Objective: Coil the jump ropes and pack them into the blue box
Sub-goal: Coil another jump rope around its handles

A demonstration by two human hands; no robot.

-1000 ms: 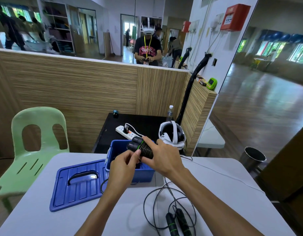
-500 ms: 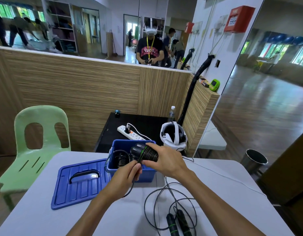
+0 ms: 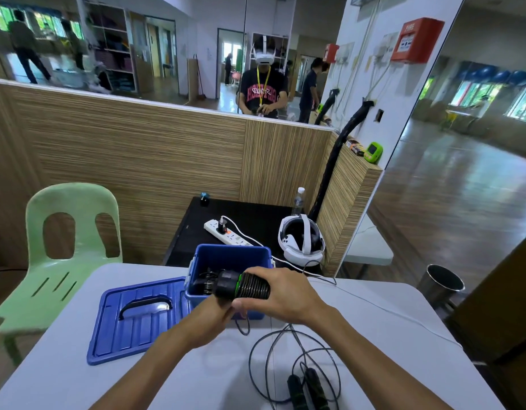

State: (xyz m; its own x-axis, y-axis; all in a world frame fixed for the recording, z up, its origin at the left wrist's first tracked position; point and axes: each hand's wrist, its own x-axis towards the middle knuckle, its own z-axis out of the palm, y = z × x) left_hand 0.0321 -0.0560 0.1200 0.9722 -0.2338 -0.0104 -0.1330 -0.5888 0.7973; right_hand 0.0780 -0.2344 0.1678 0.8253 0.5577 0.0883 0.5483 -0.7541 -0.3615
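**A:** What did the room look like from your end?

**B:** I saw a mirrored wall across the top of the frame, a wood-grain partition under it, and a pale table [image 3: 78,365] filling the bottom. A green chair [image 3: 69,232] stood at the left.

**A:** And the blue box?

**B:** The blue box [image 3: 235,255] sat open at centre frame, its lid [image 3: 137,318] lying flat just to its left. Something dark already lay inside, probably a coiled rope, though I couldn't make it out well.

**A:** What were the hands doing?

**B:** My right hand [image 3: 285,294] was wrapped round the wound jump rope [image 3: 244,287], fingers curled over the bundle of cord and handles, holding it right above the box's near edge. My left hand [image 3: 217,312] was tucked under it, fingers bent; a short loop of cord hung just below, but I couldn't tell whether that hand pinched it.

**A:** So which step was that?

**B:** I judged it the tail of coiling that rope, just ahead of packing. The next move called for tucking that loose loop in and lowering the bundle into the box without it springing open.

**A:** Anything left?

**B:** A second jump rope [image 3: 306,389] lay uncoiled at lower centre, handles side by side.
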